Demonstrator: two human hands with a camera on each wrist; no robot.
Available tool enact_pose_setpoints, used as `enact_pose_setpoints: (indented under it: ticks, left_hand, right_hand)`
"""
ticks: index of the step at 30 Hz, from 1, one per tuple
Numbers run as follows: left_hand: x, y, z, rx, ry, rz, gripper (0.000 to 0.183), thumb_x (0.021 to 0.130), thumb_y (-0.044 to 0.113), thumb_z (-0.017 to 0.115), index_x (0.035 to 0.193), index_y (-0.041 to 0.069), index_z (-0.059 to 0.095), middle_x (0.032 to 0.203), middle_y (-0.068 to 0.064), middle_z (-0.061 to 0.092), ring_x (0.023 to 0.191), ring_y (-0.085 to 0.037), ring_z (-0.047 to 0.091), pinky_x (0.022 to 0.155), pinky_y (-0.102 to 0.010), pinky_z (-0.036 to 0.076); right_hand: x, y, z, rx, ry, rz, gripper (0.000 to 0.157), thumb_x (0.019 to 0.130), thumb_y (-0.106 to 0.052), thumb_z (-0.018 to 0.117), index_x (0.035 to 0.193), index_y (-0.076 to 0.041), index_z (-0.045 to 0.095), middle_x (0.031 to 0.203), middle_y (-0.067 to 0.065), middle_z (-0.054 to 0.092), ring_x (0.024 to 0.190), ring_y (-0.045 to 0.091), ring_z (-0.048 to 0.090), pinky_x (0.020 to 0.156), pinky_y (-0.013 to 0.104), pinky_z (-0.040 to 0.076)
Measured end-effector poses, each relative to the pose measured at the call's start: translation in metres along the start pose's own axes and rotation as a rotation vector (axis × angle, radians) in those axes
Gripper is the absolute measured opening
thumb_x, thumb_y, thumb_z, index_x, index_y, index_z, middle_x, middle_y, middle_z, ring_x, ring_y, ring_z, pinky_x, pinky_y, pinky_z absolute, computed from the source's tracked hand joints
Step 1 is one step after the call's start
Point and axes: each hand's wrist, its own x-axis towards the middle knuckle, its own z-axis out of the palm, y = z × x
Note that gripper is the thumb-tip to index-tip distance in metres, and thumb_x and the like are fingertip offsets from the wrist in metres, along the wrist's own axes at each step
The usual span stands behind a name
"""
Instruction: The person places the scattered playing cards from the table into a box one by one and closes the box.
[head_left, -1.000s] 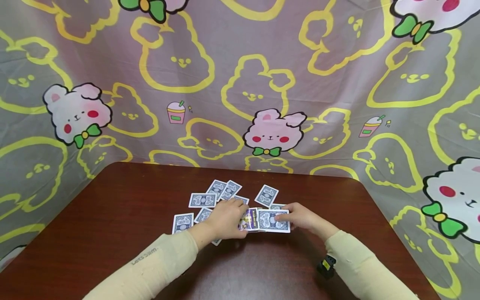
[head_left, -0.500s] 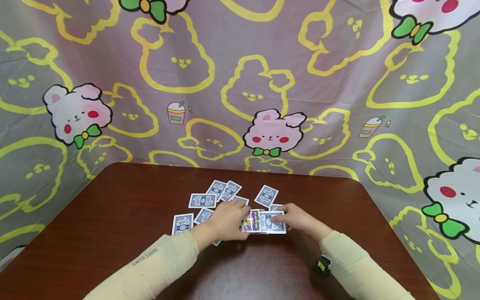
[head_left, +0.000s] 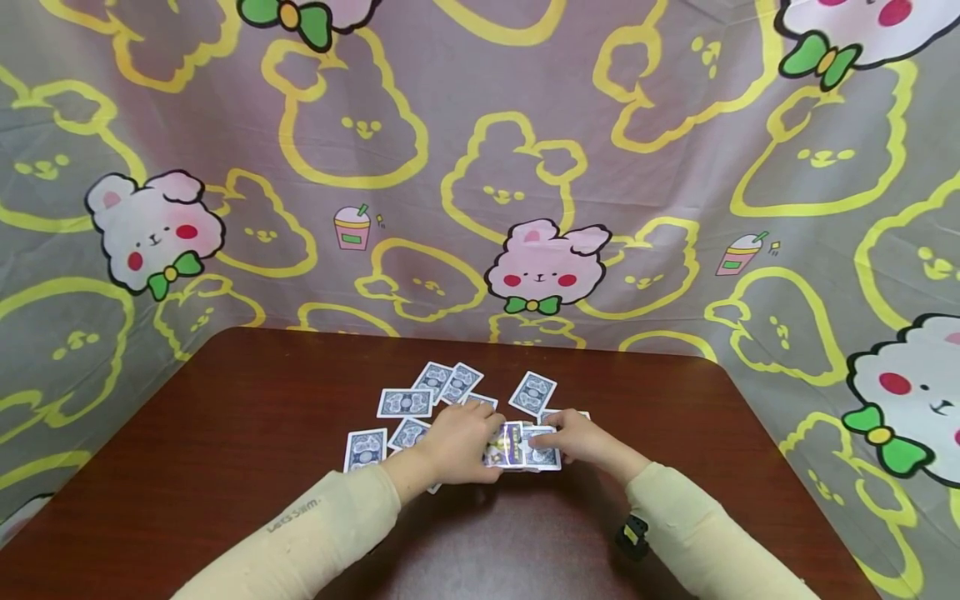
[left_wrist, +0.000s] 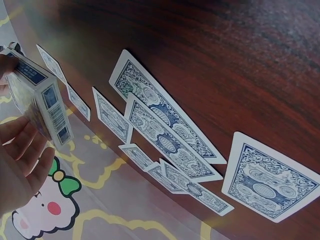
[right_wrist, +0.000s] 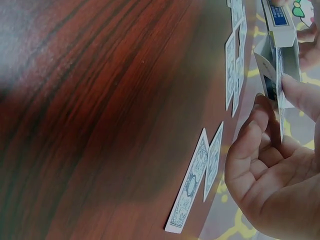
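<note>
My left hand [head_left: 461, 446] grips a playing card box [head_left: 506, 444] above the table, its purple and yellow side facing up. In the left wrist view the fingers curl round the box [left_wrist: 50, 105], whose end bears a barcode. At the box's open right end my right hand [head_left: 588, 437] pinches a playing card [head_left: 542, 452], blue back up, partly inside the box. Seen from the right wrist, thumb and fingers hold the card [right_wrist: 281, 117] edge-on between the box's open flaps. Whether it is one card or a thin few, I cannot tell.
Several face-down playing cards lie scattered on the brown table [head_left: 285, 467], among them one at left [head_left: 366, 450] and one at back right [head_left: 533, 393]. Some overlap. A patterned cloth [head_left: 420, 275] hangs behind the table's far edge.
My right hand has moved left, sliding the card further into the box, so less of it shows. More of a loose card behind that hand is visible. The left hand has barely shifted.
</note>
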Motion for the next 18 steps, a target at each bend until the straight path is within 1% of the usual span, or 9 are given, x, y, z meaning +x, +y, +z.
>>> enact_pose_setpoints:
  ticks: [3, 6, 11, 14, 18]
  left_hand:
    - [0.0002, 0.0005, 0.0002, 0.007, 0.001, -0.004, 0.058, 0.063, 0.051, 0.071, 0.106, 0.013, 0.062, 0.093, 0.001, 0.061, 0.089, -0.016, 0.057, 0.07, -0.031, 0.049]
    - [0.0, 0.0002, 0.0011, 0.009, 0.001, -0.009, 0.058, 0.063, 0.051, 0.071, 0.105, 0.013, 0.062, 0.092, 0.001, 0.06, 0.088, -0.015, 0.057, 0.069, -0.031, 0.049]
    - [-0.0007, -0.0018, 0.0014, 0.002, 0.006, -0.013, 0.058, 0.063, 0.051, 0.071, 0.106, 0.013, 0.062, 0.096, 0.001, 0.062, 0.09, -0.015, 0.057, 0.071, -0.031, 0.049]
    - [-0.001, -0.0029, 0.0014, -0.005, 0.012, -0.017, 0.058, 0.063, 0.05, 0.072, 0.107, 0.013, 0.062, 0.099, 0.0, 0.063, 0.092, -0.016, 0.058, 0.072, -0.031, 0.049]
    - [0.0, -0.003, 0.0011, -0.007, 0.012, -0.016, 0.06, 0.064, 0.051, 0.071, 0.109, 0.013, 0.062, 0.098, 0.001, 0.062, 0.092, -0.015, 0.058, 0.072, -0.031, 0.05]
  right_hand:
    - [0.0004, -0.0012, 0.0021, 0.004, 0.002, 0.017, 0.023, 0.08, -0.02, 0.069, 0.09, 0.001, 0.065, 0.067, -0.002, 0.056, 0.053, 0.008, 0.048, 0.046, 0.022, 0.041]
    - [-0.0001, -0.0024, 0.0022, 0.017, 0.004, 0.033, 0.031, 0.082, -0.022, 0.067, 0.101, 0.004, 0.063, 0.067, -0.001, 0.056, 0.052, 0.008, 0.048, 0.046, 0.022, 0.042]
    - [-0.0021, -0.0011, -0.0028, 0.117, -0.006, 0.087, 0.046, 0.085, -0.021, 0.064, 0.119, 0.009, 0.053, 0.068, 0.001, 0.054, 0.052, 0.009, 0.048, 0.047, 0.022, 0.042]
    - [-0.0039, 0.0007, -0.0061, 0.167, -0.035, 0.09, 0.047, 0.083, -0.017, 0.064, 0.118, 0.01, 0.05, 0.067, 0.001, 0.054, 0.053, 0.009, 0.049, 0.048, 0.022, 0.042]
    - [-0.0056, 0.0026, -0.0069, 0.199, -0.082, 0.055, 0.042, 0.081, -0.013, 0.064, 0.113, 0.011, 0.05, 0.065, -0.001, 0.053, 0.055, 0.008, 0.05, 0.048, 0.022, 0.042]
